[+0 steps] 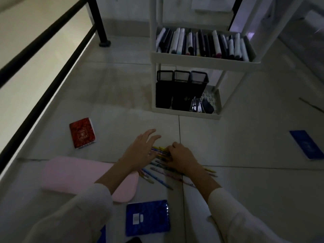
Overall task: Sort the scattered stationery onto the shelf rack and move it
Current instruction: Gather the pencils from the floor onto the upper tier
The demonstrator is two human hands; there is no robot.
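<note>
Grey tile floor (pixel 245 172) carrying loose pens (pixel 162 174), short of shelf rack (pixel 205 60). Am raking them together: left hand (pixel 142 151) fingers spread flat as wall, right hand (pixel 182 157) fingers curling over bunch, gathering for one lift.

Beside the white plastic shelf rack (pixel 203 57), 3 black mesh pen holders (pixel 182 88) look matt. The floor tiles (pixel 122 95) are smooth, faintly glossy. Nearer, the blue notebook (pixel 148 217) has a shiny foil cover; the pink pouch (pixel 70 174) is matt.
</note>
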